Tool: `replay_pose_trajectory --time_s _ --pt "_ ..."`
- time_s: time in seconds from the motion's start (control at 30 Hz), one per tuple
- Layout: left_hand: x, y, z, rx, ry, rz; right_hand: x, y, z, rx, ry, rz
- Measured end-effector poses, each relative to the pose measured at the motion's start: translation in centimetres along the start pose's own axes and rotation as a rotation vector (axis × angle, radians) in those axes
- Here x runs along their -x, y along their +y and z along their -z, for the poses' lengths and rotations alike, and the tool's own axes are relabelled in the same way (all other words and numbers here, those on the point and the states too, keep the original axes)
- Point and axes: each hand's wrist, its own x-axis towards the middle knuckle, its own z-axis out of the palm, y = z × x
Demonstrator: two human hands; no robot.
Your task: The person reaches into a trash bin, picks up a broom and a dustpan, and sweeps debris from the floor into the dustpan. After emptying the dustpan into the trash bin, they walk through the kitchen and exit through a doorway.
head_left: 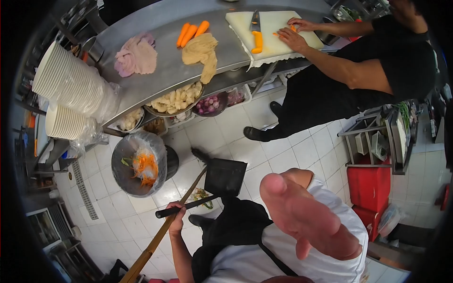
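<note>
My left hand [176, 220] is closed around the black handle of a dustpan [225, 177] and the wooden broom stick [153, 244]. The dustpan's black pan is above the tiled floor, with the dark broom head [200, 154] beyond it. Green and brown scraps [202, 198] lie on the tiles beside the handle. Large and close to the camera, my right hand [302, 212] is raised in front of my white shirt, with its fingers stretched out and nothing visible in it.
A lined bin [120, 165] holds orange peelings. On the steel counter [165, 68] are carrots [190, 35], cloths and a cutting board [236, 21] with a knife. A co-worker [339, 80] stands at the board. Stacked white containers [61, 80] are at the left, red bins [368, 188] at the right.
</note>
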Motion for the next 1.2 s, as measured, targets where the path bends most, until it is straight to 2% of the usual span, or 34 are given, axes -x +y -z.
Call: replay_pose_trajectory --time_s 0.1,0.77,0.93,1.07,1.13,1.2 --pt "-0.3 -0.5 0.2 0.047 -0.067 -0.058 0.2 -0.1 -0.1 0.008 -0.002 -0.001" --pt "0.3 -0.2 0.2 0.025 0.020 -0.026 0.3 -0.3 -0.6 0.003 -0.006 0.032" --pt "0.3 -0.2 0.0 0.103 -0.027 -0.064 0.3 1.2 -0.2 -0.003 -0.037 0.118" --pt "0.5 -0.2 -0.1 0.046 0.014 -0.059 0.7 1.6 -0.2 0.001 -0.037 0.165" --pt "0.7 -0.3 -0.2 0.041 0.020 -0.055 1.1 1.4 -0.5 0.007 -0.030 0.153" --pt "0.4 -1.0 0.2 0.060 0.000 -0.046 2.4 -0.5 -0.6 0.036 0.002 0.008"
